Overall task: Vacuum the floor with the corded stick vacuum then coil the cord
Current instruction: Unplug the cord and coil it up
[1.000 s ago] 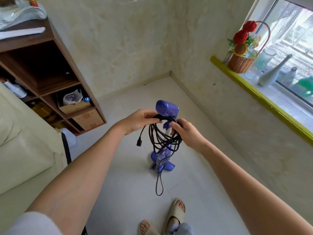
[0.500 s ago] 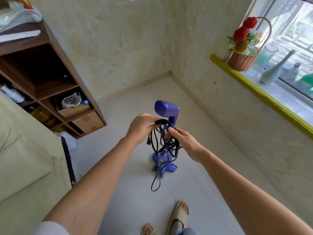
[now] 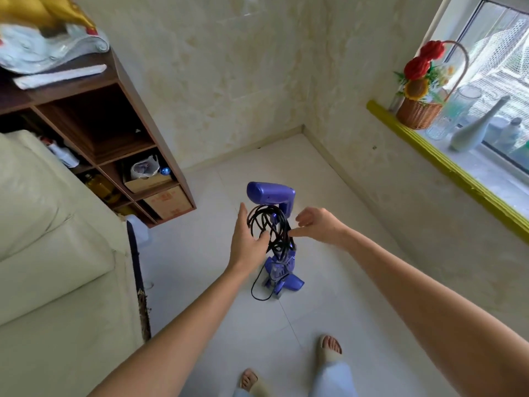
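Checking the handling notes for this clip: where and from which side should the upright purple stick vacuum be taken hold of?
Probably the purple stick vacuum is best gripped by its horizontal handle bar, from above. It juts out clear of the coiled black cord hanging beneath, and both the left hand and right hand sit just below it.

A single wide-angle camera, worn on the person's head, looked forward and steeply down into a room corner. Both forearms reached away from the lens toward the stick vacuum [image 3: 274, 239] standing on the floor [image 3: 329, 282] at mid-frame, while the person's feet showed close at the bottom edge.
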The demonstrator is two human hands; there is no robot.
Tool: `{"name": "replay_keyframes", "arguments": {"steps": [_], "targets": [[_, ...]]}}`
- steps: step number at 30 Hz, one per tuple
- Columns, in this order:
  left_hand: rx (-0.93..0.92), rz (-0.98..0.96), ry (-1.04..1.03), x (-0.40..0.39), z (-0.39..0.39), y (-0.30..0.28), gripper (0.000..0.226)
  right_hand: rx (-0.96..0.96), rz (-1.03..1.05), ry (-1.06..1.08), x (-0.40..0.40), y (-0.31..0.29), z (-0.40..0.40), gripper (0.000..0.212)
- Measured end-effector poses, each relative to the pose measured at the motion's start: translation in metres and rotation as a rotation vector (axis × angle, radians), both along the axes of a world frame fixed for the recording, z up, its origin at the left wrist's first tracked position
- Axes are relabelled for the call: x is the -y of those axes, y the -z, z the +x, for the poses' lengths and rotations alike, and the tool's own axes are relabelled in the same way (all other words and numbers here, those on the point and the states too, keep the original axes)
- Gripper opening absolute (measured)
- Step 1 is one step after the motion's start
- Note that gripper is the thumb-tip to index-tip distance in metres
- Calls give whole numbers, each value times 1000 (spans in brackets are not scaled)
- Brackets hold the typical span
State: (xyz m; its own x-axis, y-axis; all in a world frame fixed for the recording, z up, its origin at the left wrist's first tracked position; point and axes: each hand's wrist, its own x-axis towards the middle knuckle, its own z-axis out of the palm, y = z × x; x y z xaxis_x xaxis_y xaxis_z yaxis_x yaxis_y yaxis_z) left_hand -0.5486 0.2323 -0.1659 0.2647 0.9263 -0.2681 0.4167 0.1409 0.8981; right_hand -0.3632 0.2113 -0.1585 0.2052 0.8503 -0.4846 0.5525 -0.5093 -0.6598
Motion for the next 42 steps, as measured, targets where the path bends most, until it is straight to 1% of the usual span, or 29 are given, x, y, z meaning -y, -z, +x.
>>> {"name": "replay_keyframes", "arguments": {"steps": [2, 3, 4, 5, 6, 7, 9, 12, 14, 16, 19, 25, 28, 30, 33, 36, 37, 39, 42], "targets": [[254, -29, -129, 22, 5, -26, 70, 35, 114, 82, -6, -8, 19, 41], [351, 0, -152, 30, 11, -40, 61, 24, 192, 77, -13, -14, 27, 43], [416, 31, -156, 35, 19, -50, 50, 4, 252, 13, -21, -21, 31, 49], [459, 53, -174, 38, 28, -58, 38, -20, 285, -109, -30, -28, 35, 55], [494, 58, -222, 38, 40, -67, 28, -24, 292, -277, -41, -36, 38, 59], [513, 41, -280, 36, 50, -72, 20, -9, 275, -424, -50, -41, 37, 60], [518, -4, -437, 33, 68, -80, 9, 48, 224, -630, -64, -46, 34, 51], [473, 32, -555, 32, 82, -78, 14, 61, 209, -753, -76, -45, 30, 30], [442, 72, -592, 33, 88, -76, 17, 63, 229, -825, -81, -47, 29, 23], [433, 84, -630, 32, 94, -70, 17, 39, 254, -833, -81, -46, 33, 21], [393, 79, -585, 22, 98, -72, 12, 16, 287, -752, -73, -40, 47, 24], [408, -23, -295, 2, 131, -88, 20, 56, 322, -564, -52, -44, 97, 26], [417, -64, -201, -9, 157, -90, 22, 154, 282, -505, -40, -51, 121, 19], [409, -95, -104, -16, 181, -92, 24, 214, 228, -418, -30, -53, 142, 22], [370, -134, 74, -22, 226, -91, 26, 260, 171, -205, -5, -52, 174, 21], [378, -197, 266, -17, 271, -93, 26, 287, 153, 59, 31, -51, 198, 28], [389, -207, 306, -14, 280, -93, 25, 296, 149, 119, 40, -51, 201, 27], [391, -233, 464, -2, 310, -96, 23, 325, 138, 308, 68, -54, 214, 25], [363, -230, 657, 15, 347, -98, 22, 314, 136, 535, 103, -56, 227, 22]]}}
